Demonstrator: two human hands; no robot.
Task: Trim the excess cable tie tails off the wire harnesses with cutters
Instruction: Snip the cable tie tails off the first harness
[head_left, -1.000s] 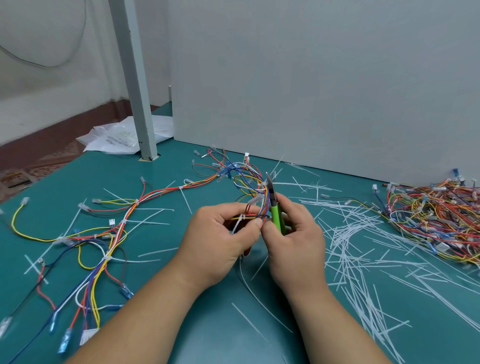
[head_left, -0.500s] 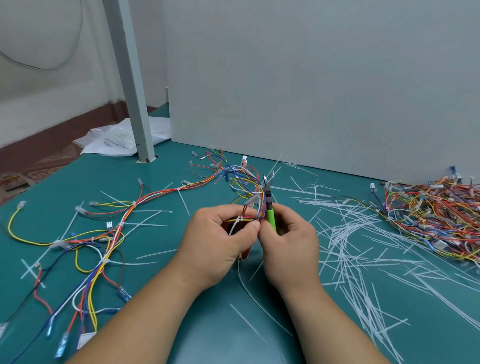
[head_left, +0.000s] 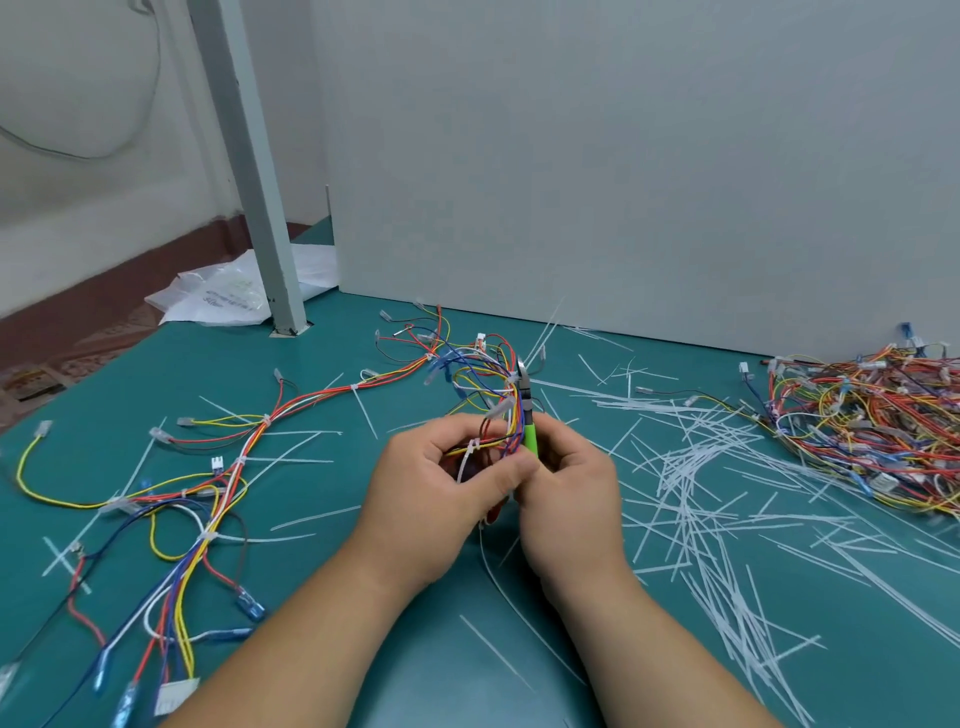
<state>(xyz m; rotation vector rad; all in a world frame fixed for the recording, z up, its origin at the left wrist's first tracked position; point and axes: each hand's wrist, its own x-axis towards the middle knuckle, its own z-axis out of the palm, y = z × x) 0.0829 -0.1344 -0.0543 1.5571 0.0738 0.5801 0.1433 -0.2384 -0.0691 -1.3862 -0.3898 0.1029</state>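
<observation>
Curling left fingers (head_left: 434, 439) round harness (head_left: 480, 443), cutters (head_left: 531, 435) alongside.

On the table (head_left: 363, 571), a wire harness (head_left: 228, 478) is sprawling over the left side and reaching into the left hand (head_left: 431, 499) at the centre. The right hand (head_left: 571, 499), touching the left, is holding cutters (head_left: 530, 415) upright against the bundle. Cut cable tie tails (head_left: 696, 493) are lying scattered to the right, and a pile of harnesses (head_left: 872, 426) is sitting at the far right. A panel (head_left: 623, 182) is standing behind. A post (head_left: 260, 208) is standing at the back left, with a plastic bag (head_left: 223, 299) lying around its base.
</observation>
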